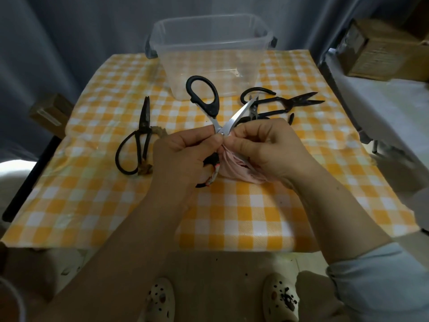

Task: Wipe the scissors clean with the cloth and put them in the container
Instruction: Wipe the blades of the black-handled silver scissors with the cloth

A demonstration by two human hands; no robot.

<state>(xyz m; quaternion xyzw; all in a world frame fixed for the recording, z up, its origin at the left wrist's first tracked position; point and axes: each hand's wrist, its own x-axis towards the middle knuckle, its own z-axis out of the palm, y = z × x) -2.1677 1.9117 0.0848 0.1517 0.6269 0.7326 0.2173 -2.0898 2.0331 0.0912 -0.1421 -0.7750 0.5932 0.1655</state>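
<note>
- Head view: the left hand [183, 152] pinches the wide-open scissors [213, 109] at the pivot, held above the checked table [255, 217] in front of the clear container [176, 66].
- The right hand [269, 147] pinches the pink cloth [234, 168] round 1 blade.
- 1 old black pair [142, 126] lies to the left.

Yellow-checked table [232, 228], clear container [185, 66] at its back, old black scissors [137, 145] left, dark scissors heap [278, 105] right.
</note>
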